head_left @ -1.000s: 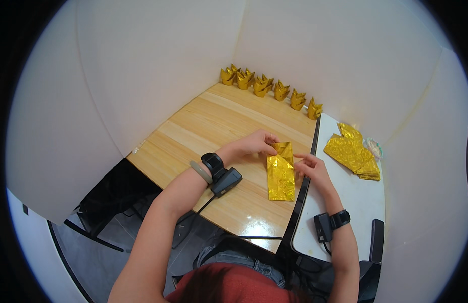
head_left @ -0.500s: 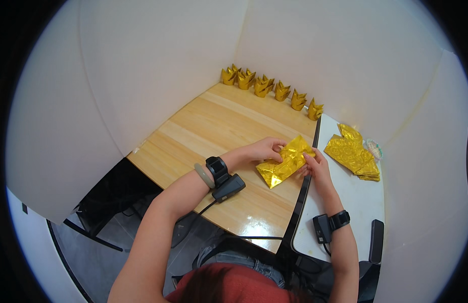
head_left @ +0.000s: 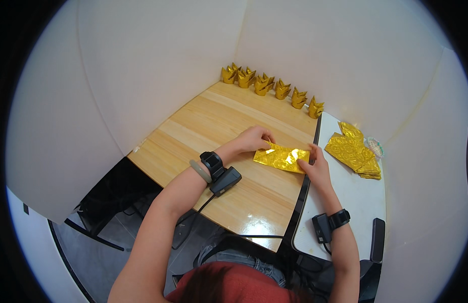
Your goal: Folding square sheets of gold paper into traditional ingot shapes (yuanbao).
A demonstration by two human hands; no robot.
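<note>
A gold foil paper (head_left: 282,157), folded into a flat rectangular strip, spans the space between my hands over the right part of the wooden table. My left hand (head_left: 255,139) pinches its upper left corner between thumb and fingers. At the other end, my right hand (head_left: 316,164) grips the strip with the thumb on its face and the fingers behind, partly hidden. Several folded gold foil shapes with pointed tops (head_left: 264,85) stand upright in a row along the table's far edge.
On the white board (head_left: 315,237) to the right lies a fanned stack of gold foil papers (head_left: 353,151). A small round patterned item (head_left: 375,147) sits beside it. Pale walls enclose the wooden table (head_left: 193,134). Cabled black devices are strapped to both my wrists.
The gold foil paper has gone from a tilted, partly creased sheet to a flat, narrow strip. My left hand has shifted slightly up and left, and my right thumb now lies on the strip's face.
</note>
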